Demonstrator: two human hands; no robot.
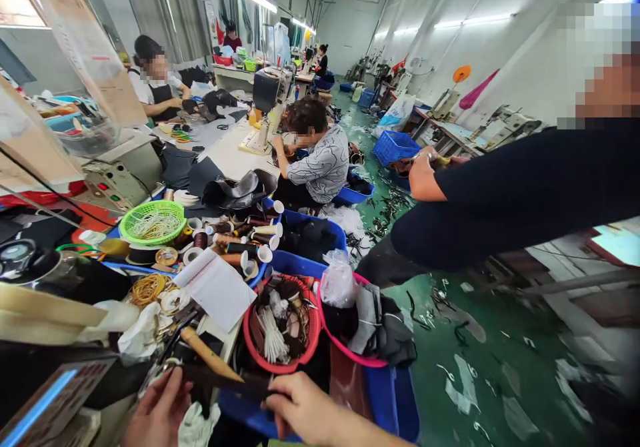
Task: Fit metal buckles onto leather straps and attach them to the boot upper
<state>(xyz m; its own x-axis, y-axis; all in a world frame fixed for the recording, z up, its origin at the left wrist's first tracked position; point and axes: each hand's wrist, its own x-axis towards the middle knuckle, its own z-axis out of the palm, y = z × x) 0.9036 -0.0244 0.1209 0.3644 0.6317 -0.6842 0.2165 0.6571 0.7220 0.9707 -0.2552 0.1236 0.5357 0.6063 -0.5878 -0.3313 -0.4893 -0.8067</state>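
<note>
A dark, flat strip (233,385) that looks like leather is stretched between my two hands, low in the view. My left hand (160,403) pinches its left end with thumb and fingertips. At the other end, my right hand (295,400) is closed on it, thumb on top. Just behind the strip, a tool's wooden handle (210,353) slants across the table edge; its far end is unclear. White cloth (197,427) hangs beside my left hand. Beyond my hands stands a red basket (314,330) with white cords and dark pieces in it.
Thread spools (235,247), a green basket (131,223) and a paper pad (220,290) crowd the table. Right of the red basket is a pink-rimmed basket (350,350) of fabric pieces. A person in black (500,193) stands at right; others sit at machines. Scraps litter the green floor (425,387).
</note>
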